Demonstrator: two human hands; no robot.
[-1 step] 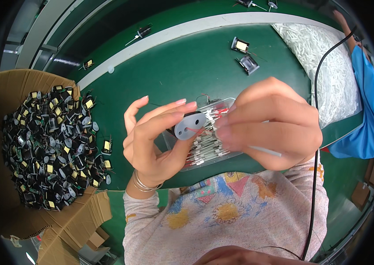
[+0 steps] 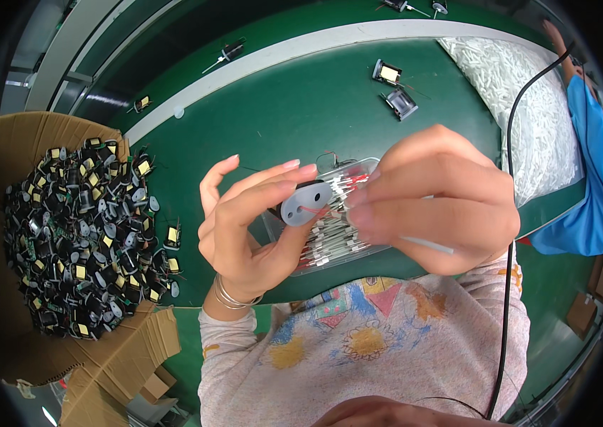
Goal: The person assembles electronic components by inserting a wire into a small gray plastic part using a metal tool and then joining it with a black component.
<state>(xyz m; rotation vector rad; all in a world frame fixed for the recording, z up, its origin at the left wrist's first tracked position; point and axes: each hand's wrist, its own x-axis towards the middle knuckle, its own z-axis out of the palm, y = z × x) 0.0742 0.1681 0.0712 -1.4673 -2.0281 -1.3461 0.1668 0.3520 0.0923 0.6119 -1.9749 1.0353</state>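
Observation:
Between thumb and fingers, my left hand (image 2: pixel 244 220) holds a small black part with a grey oval end plate (image 2: pixel 306 203) that has several holes. A thin red wire (image 2: pixel 313 211) runs from the plate toward my right hand (image 2: pixel 444 203). That hand is closed, its thumb and forefinger pinched close to the plate. A thin white tube (image 2: pixel 430 244) sticks out below its fingers, held in them. Whether the red wire is in the pinch is hidden by the fingertips. Under both hands stands a clear plastic tray (image 2: pixel 348 263) of white-tubed pieces (image 2: pixel 330 238) with red ends.
At the left, a cardboard box (image 2: pixel 31 128) is full of similar black parts (image 2: pixel 81 242). Two more black parts (image 2: pixel 401 104) lie on the green table (image 2: pixel 280 92). A bag of white tubes (image 2: pixel 522 92) is at the right, by a black cable (image 2: pixel 509 213). Another person's arm (image 2: pixel 558 46) shows beyond.

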